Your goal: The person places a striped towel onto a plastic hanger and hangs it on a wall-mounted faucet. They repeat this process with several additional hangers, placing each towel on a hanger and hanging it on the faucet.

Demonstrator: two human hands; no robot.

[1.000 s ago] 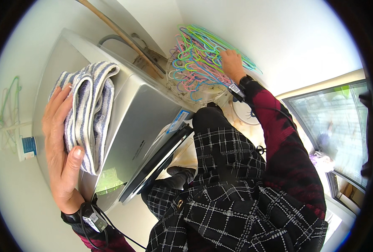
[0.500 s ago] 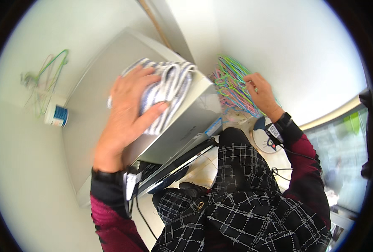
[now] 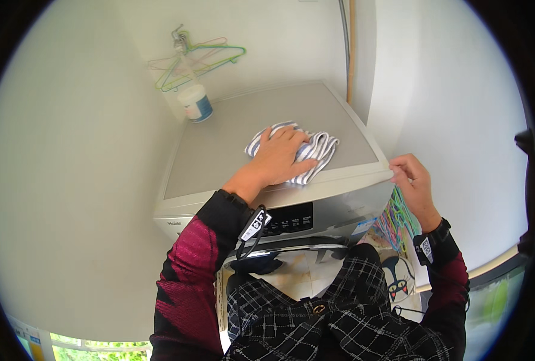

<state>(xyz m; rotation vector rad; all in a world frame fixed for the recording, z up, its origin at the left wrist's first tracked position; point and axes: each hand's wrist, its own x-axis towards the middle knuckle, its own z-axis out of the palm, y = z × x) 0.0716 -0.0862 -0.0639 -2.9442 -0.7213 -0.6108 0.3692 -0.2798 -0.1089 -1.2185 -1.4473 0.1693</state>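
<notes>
A bunched cloth (image 3: pixel 321 149) with blue and white stripes lies on the grey top of a front-loading washing machine (image 3: pixel 219 159), close to its front edge. My left hand (image 3: pixel 281 155) rests flat on the cloth, its fingers spread and its thumb apart. At the front right corner of the machine top is my right hand (image 3: pixel 415 183), with thumb and bent fingers closed around that corner. Part of these fingers is hidden from view.
A white and blue tub (image 3: pixel 196 103) stands at the machine's back left, below wall hangers (image 3: pixel 210 60). Beside the machine's right side is a bundle of coloured hangers (image 3: pixel 395 219). The machine's round door (image 3: pixel 297 248) stands ajar before my knees. White walls rise on both sides.
The view has swung round. My right hand has moved from beside the hanger bundle to the machine's corner. My left hand and the cloth now lie farther from that corner.
</notes>
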